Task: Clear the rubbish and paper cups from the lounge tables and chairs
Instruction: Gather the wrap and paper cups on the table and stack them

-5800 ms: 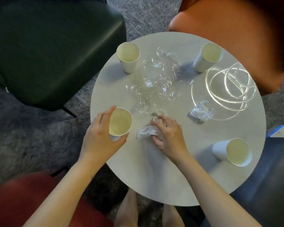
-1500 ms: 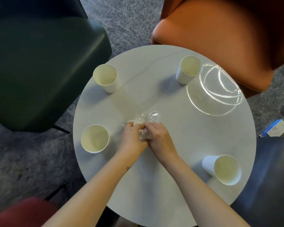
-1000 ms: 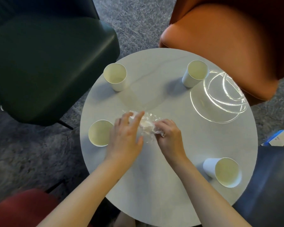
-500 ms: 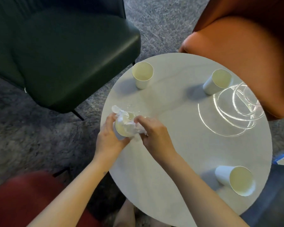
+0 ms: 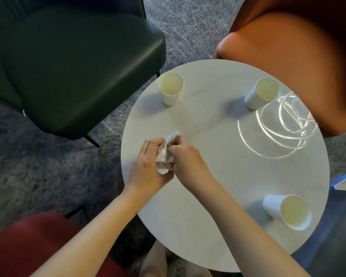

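stuffing step — left hand [image 5: 148, 164] curled round cup [image 5: 167, 166], right hand [image 5: 186, 156] pinching rubbish wad [image 5: 169, 141] into it; next, likely stack other three cups [image 5: 169, 88].

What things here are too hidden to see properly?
Head view, paper cup: nearly covered by the left hand, right hand and crumpled rubbish.
Head view, blue-and-white box: cut by the right edge, print too small.
Head view, orange chair: its far side is blurred.
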Demonstrator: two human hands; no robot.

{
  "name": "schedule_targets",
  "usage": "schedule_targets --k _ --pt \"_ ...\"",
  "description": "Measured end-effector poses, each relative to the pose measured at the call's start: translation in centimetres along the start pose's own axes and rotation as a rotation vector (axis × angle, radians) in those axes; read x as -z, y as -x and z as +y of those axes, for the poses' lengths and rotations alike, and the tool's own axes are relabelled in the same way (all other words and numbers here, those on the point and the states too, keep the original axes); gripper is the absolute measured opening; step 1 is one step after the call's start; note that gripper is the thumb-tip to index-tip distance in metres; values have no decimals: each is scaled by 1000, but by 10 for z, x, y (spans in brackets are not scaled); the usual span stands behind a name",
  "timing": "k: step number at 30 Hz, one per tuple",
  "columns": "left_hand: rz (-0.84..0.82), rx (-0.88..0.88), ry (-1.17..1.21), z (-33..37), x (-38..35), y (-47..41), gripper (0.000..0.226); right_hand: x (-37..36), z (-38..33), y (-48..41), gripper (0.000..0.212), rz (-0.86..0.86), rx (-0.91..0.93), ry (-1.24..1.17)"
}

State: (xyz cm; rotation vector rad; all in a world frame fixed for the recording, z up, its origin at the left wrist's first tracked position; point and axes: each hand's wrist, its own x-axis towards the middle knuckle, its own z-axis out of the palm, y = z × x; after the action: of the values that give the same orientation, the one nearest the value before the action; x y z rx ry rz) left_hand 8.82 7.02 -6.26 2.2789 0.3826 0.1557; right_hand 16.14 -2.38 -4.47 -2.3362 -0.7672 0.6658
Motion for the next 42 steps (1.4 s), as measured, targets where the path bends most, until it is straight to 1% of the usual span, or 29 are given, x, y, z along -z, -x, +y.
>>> schedule_targets --k 2,4,5,6,7,9,11,13,14,16,17,18,19,21,23,25,31,33,34,38,40,42 --pt "-12 21 -9 0 2 0 71 4 0 4 21 -61 44 -12" --pt "-13 34 -16 0 4 -1 71 10 0 8 22 -86 44 -123" --pt "-10 35 -10 2 5 -2 70 12 -1 10 18 -95 42 -164" --pt "-8 28 0 3 6 -3 69 13 -1 12 10 -122 39 -165" --pt "-9 14 4 4 5 -5 67 13 -2 13 8 -155 46 -149" --pt "-13 -27 -23 8 2 -6 62 11 -3 14 23 -212 84 -31" --pt "-6 -39 -34 10 0 -7 57 9 -2 14 24 -219 92 120" --pt "-6 -44 -43 10 -1 -9 58 11 1 17 22 -139 97 167" --pt "-13 -35 -53 10 0 -11 62 13 1 20 23 -62 98 165" --pt "-29 13 -64 11 1 -14 69 18 2 28 28 155 118 148" --pt "-28 5 -75 11 1 -15 69 20 3 33 29 274 144 124" --pt "-28 -15 -90 12 0 -15 67 22 3 37 31 348 172 94" --pt "-25 -25 -84 13 -2 -15 67 22 4 41 32 363 206 80" --pt "-37 4 -17 19 -3 -13 69 21 8 47 36 282 264 124" --pt "-45 0 56 25 -6 -11 70 19 10 50 43 166 240 182" --pt "-48 -29 86 30 -9 -9 66 21 13 51 48 100 184 213" --pt "-21 -36 69 44 -26 -7 52 31 27 53 55 44 160 236" --pt "-45 -31 84 50 -35 -7 53 36 33 60 53 74 170 237" --pt "-66 1 107 53 -39 -8 55 39 37 64 50 114 170 229" --pt "-126 192 294 63 -60 -13 65 53 61 90 39 363 120 201" --pt "-104 211 332 63 -70 -12 66 59 73 101 37 429 85 201" --pt "-96 218 331 64 -82 -9 66 66 88 114 37 459 36 241"
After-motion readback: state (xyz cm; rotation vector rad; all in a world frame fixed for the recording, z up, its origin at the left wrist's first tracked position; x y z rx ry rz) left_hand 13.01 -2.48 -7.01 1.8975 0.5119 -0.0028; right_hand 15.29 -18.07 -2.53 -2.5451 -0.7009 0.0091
